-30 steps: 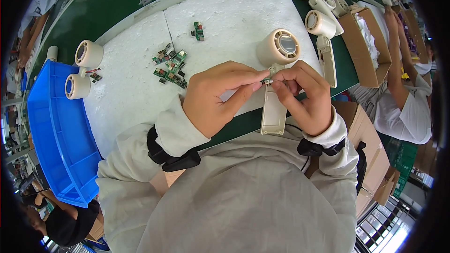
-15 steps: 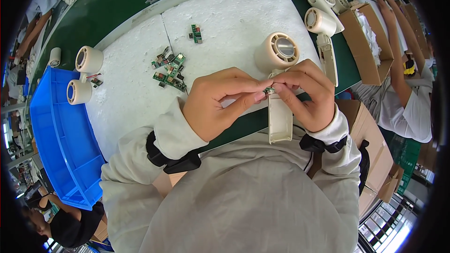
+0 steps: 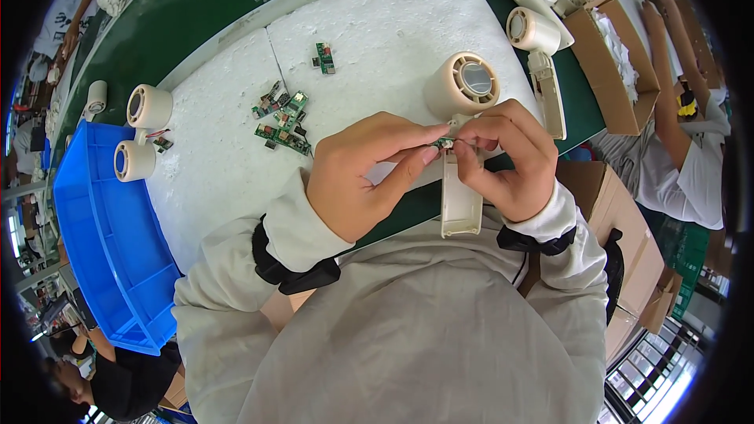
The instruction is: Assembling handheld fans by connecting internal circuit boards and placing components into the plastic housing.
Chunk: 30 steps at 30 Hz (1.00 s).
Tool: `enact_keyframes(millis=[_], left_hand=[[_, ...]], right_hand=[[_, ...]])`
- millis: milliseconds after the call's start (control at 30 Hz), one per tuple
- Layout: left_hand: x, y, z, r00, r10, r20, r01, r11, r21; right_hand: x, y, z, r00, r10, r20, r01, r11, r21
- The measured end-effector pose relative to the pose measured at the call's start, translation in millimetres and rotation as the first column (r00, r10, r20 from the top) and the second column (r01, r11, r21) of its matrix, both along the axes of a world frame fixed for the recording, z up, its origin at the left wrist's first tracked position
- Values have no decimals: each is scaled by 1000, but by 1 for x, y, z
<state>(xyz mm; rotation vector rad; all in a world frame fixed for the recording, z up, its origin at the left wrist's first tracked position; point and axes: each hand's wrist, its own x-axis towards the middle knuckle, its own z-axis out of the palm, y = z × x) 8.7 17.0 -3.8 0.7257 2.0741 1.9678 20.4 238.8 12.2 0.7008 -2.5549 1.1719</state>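
I read the left hand (image 3: pixel 353 175) with its fingers pinched narrow on the board (image 3: pixel 441 143), above the table's (image 3: pixel 400 208) near edge. The right hand (image 3: pixel 514 159) has its fingers drawn together at the board's right end; I cannot tell what they grip. Risk 1: a slack pinch could drop the board into the shell (image 3: pixel 462 210) or off the edge. Risk 2: uneven force could bend the board. Risk 3: the shell projects past that edge; a knock could tip it, fan head (image 3: pixel 462 84) included.
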Motion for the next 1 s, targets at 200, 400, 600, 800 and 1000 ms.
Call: enact_keyframes(millis=[200,400,600,800,1000], left_hand=[[1,-2,0,999,-31,33,32,999,-30],[12,2,0,989,-26,148,18,998,52],[26,13,-8,961,58,271,-112,976,187],[23,11,-13,987,79,140,-90,993,75],[22,11,-10,994,84,69,-83,996,-10]], right_hand=[[-7,4,-1,979,95,-181,-78,992,98],[-4,9,3,985,124,-116,-116,991,71],[10,4,0,999,44,18,-44,999,13],[10,4,-9,999,37,-14,-37,998,-51],[5,13,-8,993,116,12,-114,989,-94]])
